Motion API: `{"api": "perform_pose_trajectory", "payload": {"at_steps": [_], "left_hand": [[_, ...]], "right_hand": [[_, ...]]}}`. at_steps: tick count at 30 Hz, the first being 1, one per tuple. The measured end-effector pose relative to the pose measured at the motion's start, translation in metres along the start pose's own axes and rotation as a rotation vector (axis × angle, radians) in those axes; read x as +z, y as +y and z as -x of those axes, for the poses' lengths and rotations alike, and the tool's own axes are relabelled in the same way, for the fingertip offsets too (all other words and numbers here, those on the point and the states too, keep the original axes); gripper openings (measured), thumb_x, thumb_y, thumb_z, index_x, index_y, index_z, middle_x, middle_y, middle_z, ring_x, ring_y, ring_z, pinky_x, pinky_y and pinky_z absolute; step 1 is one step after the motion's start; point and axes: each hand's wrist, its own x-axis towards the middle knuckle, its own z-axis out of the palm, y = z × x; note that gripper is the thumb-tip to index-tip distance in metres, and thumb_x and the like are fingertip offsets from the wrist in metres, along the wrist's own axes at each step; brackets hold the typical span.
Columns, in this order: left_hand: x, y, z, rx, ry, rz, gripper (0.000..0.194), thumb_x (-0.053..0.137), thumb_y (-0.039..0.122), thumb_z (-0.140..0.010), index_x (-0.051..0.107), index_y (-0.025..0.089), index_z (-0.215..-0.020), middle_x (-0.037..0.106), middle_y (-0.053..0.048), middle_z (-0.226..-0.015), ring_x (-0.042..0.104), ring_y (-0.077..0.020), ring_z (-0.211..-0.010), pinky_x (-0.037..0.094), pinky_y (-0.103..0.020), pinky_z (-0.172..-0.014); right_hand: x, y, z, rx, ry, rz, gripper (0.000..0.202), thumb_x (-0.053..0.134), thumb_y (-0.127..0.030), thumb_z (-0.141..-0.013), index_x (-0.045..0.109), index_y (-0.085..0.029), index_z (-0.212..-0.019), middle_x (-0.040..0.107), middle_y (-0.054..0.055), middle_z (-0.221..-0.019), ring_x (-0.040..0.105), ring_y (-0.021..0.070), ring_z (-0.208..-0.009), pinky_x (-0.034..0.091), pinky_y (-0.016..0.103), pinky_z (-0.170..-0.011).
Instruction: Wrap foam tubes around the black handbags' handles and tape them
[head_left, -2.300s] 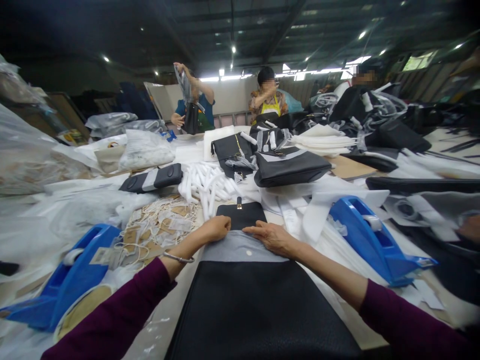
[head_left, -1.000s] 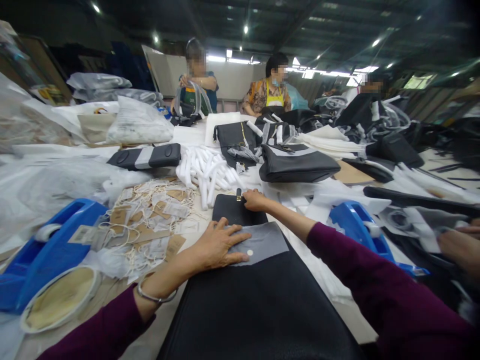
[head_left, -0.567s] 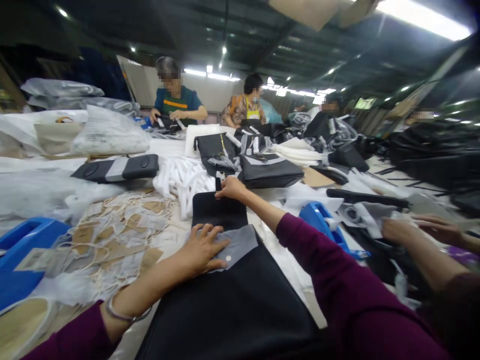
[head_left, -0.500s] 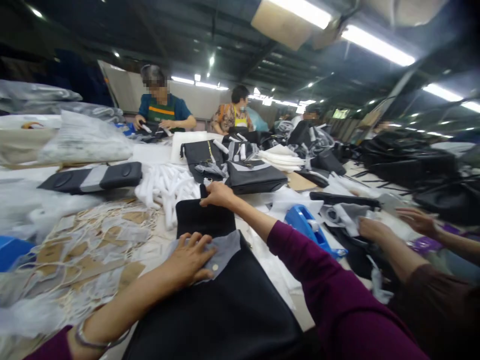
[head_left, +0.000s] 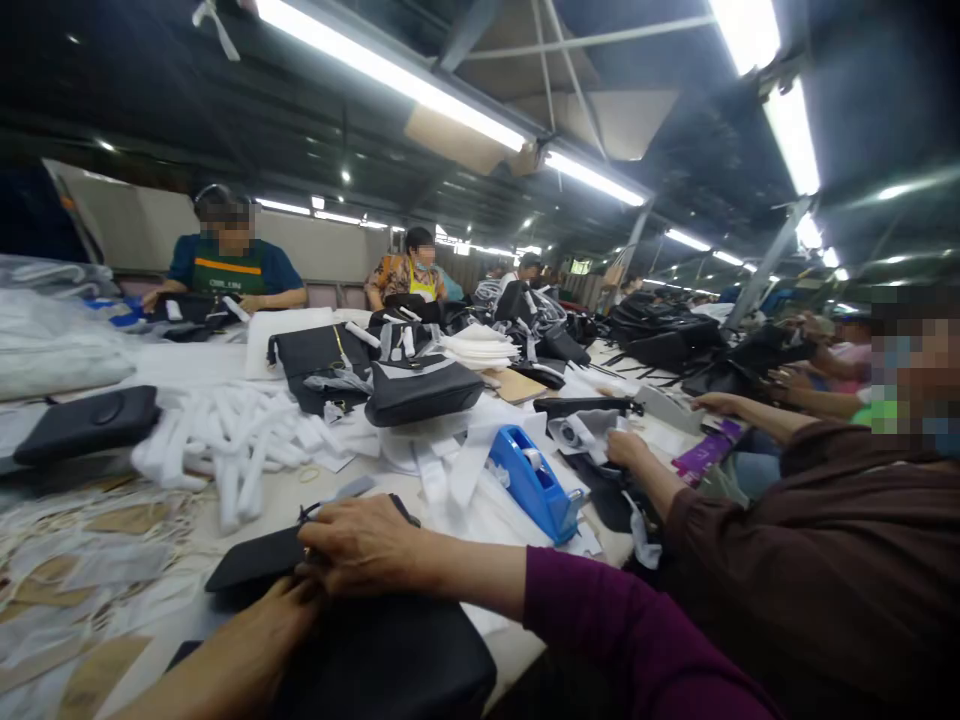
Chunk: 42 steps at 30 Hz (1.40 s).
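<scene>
A black bag (head_left: 397,650) with a smooth surface lies right in front of me, its black flap (head_left: 251,562) sticking out to the left. Bent fingers of my right hand (head_left: 367,540) grip the bag at the upper edge, near the flap. My left hand (head_left: 289,610) meets it there from below, its bunched fingers closed at the same edge and partly covered by the right hand. What lies under both palms is hidden.
A blue tape dispenser (head_left: 532,485) stands right of the bag. White foam strips (head_left: 232,440) and cardboard tags with strings (head_left: 52,580) lie left. More black bags (head_left: 424,388) are behind. A co-worker's brown sleeve (head_left: 810,540) is close on the right; other people sit across the table.
My right hand has come down from the raised flap toward me, and my left hand has moved from the grey sheet to beside it. The flap now lies lower. My view has turned right.
</scene>
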Motion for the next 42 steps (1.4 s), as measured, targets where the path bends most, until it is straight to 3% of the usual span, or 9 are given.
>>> {"api": "perform_pose_trajectory", "payload": {"at_steps": [3,6,11,12,18,21,27,36,42], "left_hand": [[0.006,-0.001,0.005,-0.049,-0.073,0.001,0.043,0.041,0.023,-0.079,0.069,0.025,-0.112,0.067,-0.009,-0.118,0.061,-0.0307,-0.11,0.049,-0.044,-0.098],[0.009,-0.004,0.008,-0.046,-0.015,0.007,0.042,0.04,0.029,-0.083,0.068,0.026,-0.114,0.065,-0.007,-0.121,0.06,-0.0307,-0.112,0.047,-0.044,-0.099],[-0.006,0.016,0.022,-0.001,0.001,0.069,0.041,0.038,0.023,-0.086,0.066,0.024,-0.116,0.064,-0.007,-0.123,0.06,-0.0266,-0.109,0.046,-0.041,-0.099],[-0.01,0.022,0.025,0.014,-0.046,0.072,0.042,0.038,0.02,-0.085,0.065,0.021,-0.117,0.063,-0.009,-0.124,0.059,-0.0263,-0.11,0.046,-0.041,-0.1],[-0.013,0.023,0.036,0.072,-0.074,0.123,0.045,0.04,0.009,-0.083,0.058,0.018,-0.123,0.061,-0.01,-0.123,0.052,-0.0232,-0.116,0.041,-0.036,-0.101],[-0.008,0.017,0.043,0.102,-0.057,0.156,0.051,0.04,0.001,-0.077,0.056,0.016,-0.123,0.059,-0.01,-0.125,0.05,-0.0222,-0.119,0.039,-0.034,-0.102],[-0.009,0.018,0.05,0.099,-0.058,0.201,0.063,0.039,-0.003,-0.072,0.052,0.018,-0.129,0.056,-0.009,-0.131,0.047,-0.0221,-0.123,0.038,-0.034,-0.103],[-0.007,0.016,0.048,0.069,-0.099,0.183,0.063,0.041,-0.003,-0.07,0.053,0.018,-0.129,0.059,-0.01,-0.125,0.052,-0.0235,-0.117,0.041,-0.035,-0.099],[-0.005,0.013,0.049,0.114,-0.084,0.205,0.065,0.045,-0.004,-0.068,0.053,0.022,-0.127,0.06,-0.006,-0.123,0.052,-0.021,-0.117,0.039,-0.031,-0.1]], "right_hand": [[0.0,0.001,-0.001,-0.028,-0.052,-0.02,0.025,0.037,-0.048,-0.091,0.048,-0.025,-0.091,0.059,-0.001,-0.087,0.057,0.017,-0.074,0.026,0.026,-0.047],[-0.002,0.003,-0.003,-0.005,-0.098,-0.097,0.024,0.039,-0.048,-0.09,0.046,-0.025,-0.092,0.057,-0.002,-0.084,0.053,0.0155,-0.069,0.023,0.026,-0.047],[-0.003,0.003,-0.002,-0.015,-0.142,-0.349,0.02,0.047,-0.039,-0.088,0.046,-0.021,-0.079,0.051,-0.002,-0.079,0.049,0.0122,-0.071,0.027,0.022,-0.055],[-0.002,0.003,-0.002,-0.011,-0.156,-0.407,0.021,0.049,-0.037,-0.087,0.046,-0.02,-0.076,0.049,-0.002,-0.077,0.048,0.0117,-0.07,0.028,0.022,-0.057],[0.018,0.013,-0.011,0.209,-0.465,-0.924,0.022,0.05,-0.035,-0.083,0.051,-0.016,-0.073,0.043,-0.005,-0.059,0.041,0.008,-0.052,0.032,0.02,-0.052],[0.022,0.018,-0.016,0.244,-0.567,-1.031,0.022,0.053,-0.035,-0.081,0.05,-0.016,-0.071,0.043,-0.006,-0.054,0.041,0.0072,-0.048,0.032,0.02,-0.049],[0.017,0.032,-0.019,0.186,-0.69,-1.077,0.023,0.056,-0.035,-0.081,0.05,-0.016,-0.069,0.045,-0.006,-0.053,0.042,0.0069,-0.047,0.035,0.019,-0.048],[0.02,0.022,-0.017,0.301,-0.811,-0.929,0.019,0.052,-0.034,-0.082,0.052,-0.017,-0.074,0.045,-0.006,-0.05,0.041,0.0068,-0.042,0.028,0.019,-0.043],[0.021,0.011,-0.015,0.262,-0.767,-0.746,0.016,0.052,-0.029,-0.081,0.052,-0.017,-0.071,0.041,-0.007,-0.05,0.041,0.0073,-0.044,0.029,0.02,-0.047]]}}
